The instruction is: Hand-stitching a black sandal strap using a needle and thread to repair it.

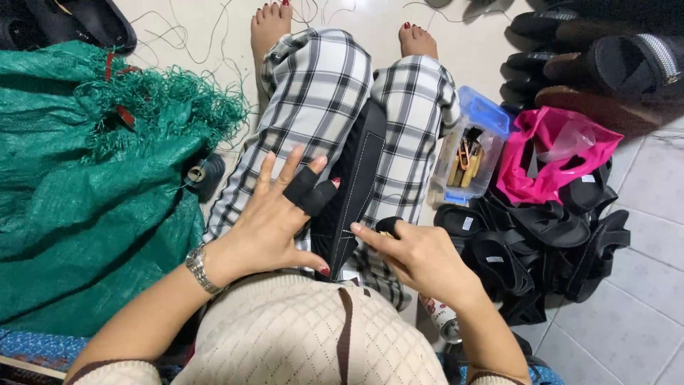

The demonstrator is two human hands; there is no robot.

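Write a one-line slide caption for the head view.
Seated person's left hand and right hand work a black sandal on the lap, beside a pile of sandals.

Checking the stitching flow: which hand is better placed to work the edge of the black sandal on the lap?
Probably the right hand: its fingertips pinch at the black sandal edge. The left hand lies spread, steadying it.

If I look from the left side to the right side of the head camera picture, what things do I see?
Green net sack → left hand → black shoe piece → right hand → clear box with blue lid → pink bag
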